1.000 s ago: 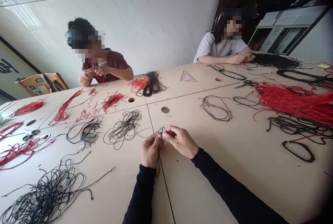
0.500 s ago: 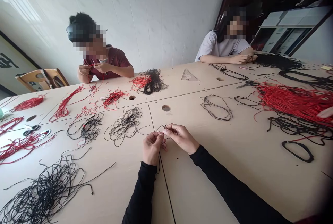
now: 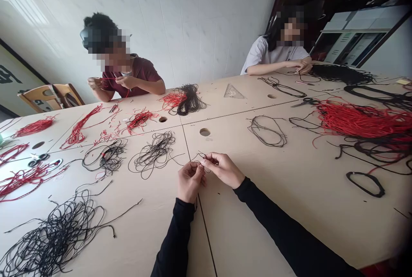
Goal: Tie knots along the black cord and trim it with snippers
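Note:
Over the seam in the middle of the table, my left hand (image 3: pixel 190 181) and my right hand (image 3: pixel 224 170) meet at the fingertips. Both are closed, pinching a thin black cord (image 3: pixel 201 155) whose short end sticks out above the fingers. Part of the cord hangs below my left hand near the wrist; the stretch inside the fingers is hidden. Just left of my hands lies a loose bundle of thin black cord (image 3: pixel 156 152), apart from them. Ahead and to the right is a looped black cord (image 3: pixel 268 132).
A large black cord tangle (image 3: pixel 61 234) lies front left. Scissors (image 3: pixel 37 159) and red cords (image 3: pixel 24 180) are behind it. On the right are a red cord pile (image 3: pixel 360 118) and a black cord ring (image 3: pixel 365 184). Two people sit opposite, handling cords. A triangle ruler (image 3: pixel 234 91) lies between them.
My hands stay nearly in place, still pinching the cord. The person at left draws a red cord out sideways. A hand over the red pile at right has left the view.

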The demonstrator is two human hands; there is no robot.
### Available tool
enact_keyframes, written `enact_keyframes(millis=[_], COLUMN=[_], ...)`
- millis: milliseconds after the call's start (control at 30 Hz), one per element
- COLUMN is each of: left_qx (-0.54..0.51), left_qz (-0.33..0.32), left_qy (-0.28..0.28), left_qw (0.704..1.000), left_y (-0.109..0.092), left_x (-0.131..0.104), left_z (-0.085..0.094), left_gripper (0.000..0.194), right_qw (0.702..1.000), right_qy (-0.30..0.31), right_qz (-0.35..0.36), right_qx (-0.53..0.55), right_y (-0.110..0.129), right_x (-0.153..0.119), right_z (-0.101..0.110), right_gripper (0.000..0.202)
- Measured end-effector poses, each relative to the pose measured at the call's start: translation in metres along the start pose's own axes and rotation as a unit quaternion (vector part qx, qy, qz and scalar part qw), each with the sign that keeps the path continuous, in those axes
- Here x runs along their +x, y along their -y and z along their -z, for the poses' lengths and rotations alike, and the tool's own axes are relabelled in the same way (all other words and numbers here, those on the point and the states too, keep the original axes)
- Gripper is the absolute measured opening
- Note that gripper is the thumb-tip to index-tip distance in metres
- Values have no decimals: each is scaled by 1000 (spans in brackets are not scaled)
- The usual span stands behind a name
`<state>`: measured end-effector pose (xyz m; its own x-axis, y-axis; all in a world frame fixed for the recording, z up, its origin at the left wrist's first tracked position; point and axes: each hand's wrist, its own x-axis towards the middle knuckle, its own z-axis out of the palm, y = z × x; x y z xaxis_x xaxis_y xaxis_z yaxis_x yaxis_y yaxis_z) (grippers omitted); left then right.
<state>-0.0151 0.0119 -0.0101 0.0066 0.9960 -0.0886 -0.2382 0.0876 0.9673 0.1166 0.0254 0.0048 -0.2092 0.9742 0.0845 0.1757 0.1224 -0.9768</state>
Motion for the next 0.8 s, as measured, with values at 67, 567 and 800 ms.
enact_keyframes(millis=[67, 567, 800], left_qx=[-4, -37, -78], left_qz=[1, 31, 41], left_qy=[-2, 26, 26], left_qw=[1000, 999, 996], left_y=[-1, -4, -6], left_x=[0, 0, 1], left_z=[0, 3, 7], left_gripper=[32, 31, 35], right_qw=[1000, 999, 999], right_qy=[7, 28, 39], right_qz=[-1, 14, 3], right_qx=[1, 10, 20], right_y=[-1, 2, 1], right_x=[0, -1, -2], right_z=[0, 0, -1], right_gripper=[30, 29, 31])
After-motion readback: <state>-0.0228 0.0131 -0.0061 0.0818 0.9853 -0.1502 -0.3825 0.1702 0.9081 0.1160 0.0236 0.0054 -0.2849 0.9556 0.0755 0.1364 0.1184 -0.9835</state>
